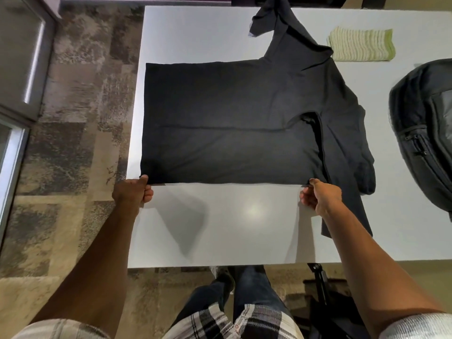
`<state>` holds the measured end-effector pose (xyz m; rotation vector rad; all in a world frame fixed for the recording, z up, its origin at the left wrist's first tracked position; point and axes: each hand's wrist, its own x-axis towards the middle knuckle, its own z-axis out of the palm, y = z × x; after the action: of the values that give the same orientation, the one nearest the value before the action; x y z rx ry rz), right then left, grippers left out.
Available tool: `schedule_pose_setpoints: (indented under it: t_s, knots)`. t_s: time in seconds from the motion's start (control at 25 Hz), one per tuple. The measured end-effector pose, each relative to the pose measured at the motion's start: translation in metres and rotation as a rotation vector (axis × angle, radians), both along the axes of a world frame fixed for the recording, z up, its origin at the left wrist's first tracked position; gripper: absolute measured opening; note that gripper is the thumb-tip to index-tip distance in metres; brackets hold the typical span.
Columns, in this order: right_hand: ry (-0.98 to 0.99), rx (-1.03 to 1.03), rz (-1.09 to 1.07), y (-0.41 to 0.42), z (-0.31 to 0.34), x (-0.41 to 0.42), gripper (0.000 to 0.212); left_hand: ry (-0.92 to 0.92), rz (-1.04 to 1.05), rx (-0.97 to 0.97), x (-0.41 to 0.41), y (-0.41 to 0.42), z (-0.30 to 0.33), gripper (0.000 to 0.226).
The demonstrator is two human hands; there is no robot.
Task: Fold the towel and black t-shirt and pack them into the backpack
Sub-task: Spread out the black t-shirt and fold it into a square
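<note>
The black t-shirt lies spread across the white table, its hem toward the left and its collar toward the right. Its near side is folded over onto the body. My left hand pinches the near left corner at the hem. My right hand pinches the near edge by the sleeve. One sleeve stretches toward the far edge; the other trails under my right forearm. A folded green-and-white striped towel rests at the far right. The dark backpack lies at the right edge, partly cut off.
The table's left edge runs just past the shirt's hem, with patterned carpet beyond it. A dark stand is on the floor under the near right of the table. My legs are below the near edge.
</note>
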<state>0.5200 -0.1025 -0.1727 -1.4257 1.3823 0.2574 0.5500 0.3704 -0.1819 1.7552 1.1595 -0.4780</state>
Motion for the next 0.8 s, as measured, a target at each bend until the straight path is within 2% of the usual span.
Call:
schedule_pose_setpoints:
  t_s: [0.08, 0.12, 0.2, 0.32, 0.4, 0.52, 0.64, 0.8]
  knots:
    - [0.053, -0.002, 0.141, 0.002, 0.008, 0.000, 0.028, -0.084, -0.125, 0.514, -0.009, -0.019, 0.015, 0.032]
    - [0.026, -0.071, 0.222, 0.003, 0.012, 0.004, 0.031, -0.226, -0.104, 0.650, -0.010, -0.031, 0.024, 0.032]
    - [-0.164, -0.313, 0.358, 0.011, 0.019, 0.018, 0.038, -0.526, -0.181, 0.676, -0.001, -0.057, 0.032, 0.029]
    - [-0.476, -0.575, 0.556, 0.039, 0.017, 0.056, 0.018, -0.718, -0.569, 0.535, 0.034, -0.097, 0.013, 0.032]
    - [-0.527, -0.637, 0.853, 0.059, -0.002, 0.088, 0.042, -0.656, -0.848, 0.570, 0.061, -0.116, -0.009, 0.048]
    - [-0.346, -0.832, 1.186, 0.054, -0.039, 0.103, 0.064, -0.487, -1.047, 0.777, 0.077, -0.103, -0.043, 0.068]
    - [-0.314, -1.020, 1.240, 0.009, -0.059, 0.093, 0.067, -0.497, -1.096, 0.885, 0.080, -0.060, -0.055, 0.071]
    - [-0.396, -0.899, 1.195, -0.028, -0.054, 0.094, 0.071, -0.483, -1.170, 0.829, 0.087, -0.018, -0.045, 0.069]
